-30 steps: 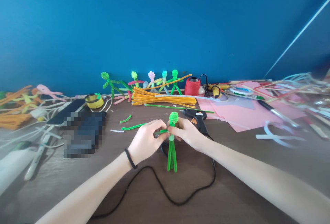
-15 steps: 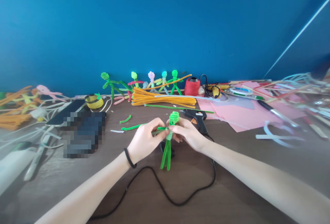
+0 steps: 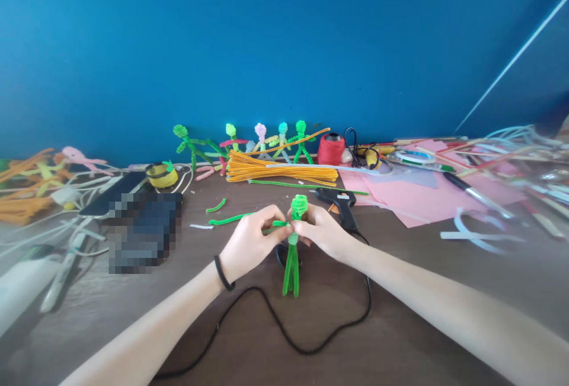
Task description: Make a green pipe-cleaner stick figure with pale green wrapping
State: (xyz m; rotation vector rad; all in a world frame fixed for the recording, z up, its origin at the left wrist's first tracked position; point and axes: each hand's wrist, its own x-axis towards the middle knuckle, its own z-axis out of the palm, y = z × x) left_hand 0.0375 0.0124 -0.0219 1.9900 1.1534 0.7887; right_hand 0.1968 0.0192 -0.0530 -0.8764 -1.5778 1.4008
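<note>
A green pipe-cleaner figure point(image 3: 294, 243) is held upright above the dark table, its coiled head on top and its straight green legs hanging down. My left hand point(image 3: 260, 233), with a black band at the wrist, pinches a short green arm of the figure between thumb and fingers. From the other side, my right hand point(image 3: 320, 230) grips the figure's body just below the head; its fingertips are partly hidden behind it. A black glue gun point(image 3: 342, 203) lies just beyond my right hand. Green pipe-cleaner pieces point(image 3: 229, 219) lie beyond my left hand.
Behind are a bundle of orange pipe cleaners point(image 3: 280, 169), a row of finished figures point(image 3: 301, 140) by the blue wall and a red spool point(image 3: 331, 150). Pink paper point(image 3: 413, 199) lies right, a dark pixelated object point(image 3: 149, 232) left. A black cable point(image 3: 311, 351) curves in front.
The green figure has turned slightly, its legs swinging a little to the right and its head dipping slightly. My right fingers have closed in a bit on its body.
</note>
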